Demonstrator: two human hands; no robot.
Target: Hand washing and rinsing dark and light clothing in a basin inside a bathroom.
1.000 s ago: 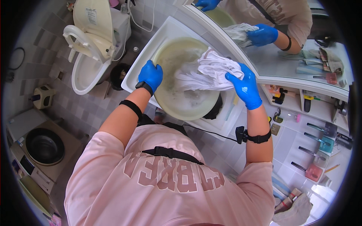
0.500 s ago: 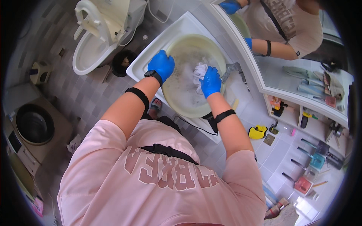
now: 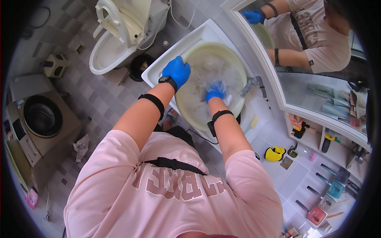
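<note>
A large pale yellow-green basin (image 3: 183, 110) of cloudy, sudsy water (image 3: 194, 97) stands in the white sink (image 3: 160, 72). My left hand (image 3: 176, 71), in a blue rubber glove, is closed over the basin's left rim. In the middle of the basin my right hand (image 3: 216, 90), gloved alike, is pushed down into the water. Foam and splashing cover its fingers, so its grip does not show. A bit of white cloth (image 3: 229, 99) shows faintly beside it under the suds.
A grey faucet (image 3: 252, 86) stands right of the basin. Beyond it runs a mirror cabinet (image 3: 281, 104). A yellow-and-black cloth item (image 3: 274, 154) and several razors or brushes lie on the right counter. The toilet (image 3: 109, 55) and washing machine (image 3: 47, 131) are at left.
My right hand has gone from holding the white cloth above the water to being plunged in it, the cloth now mostly under. My left hand stays on the rim; the view has shifted slightly.
</note>
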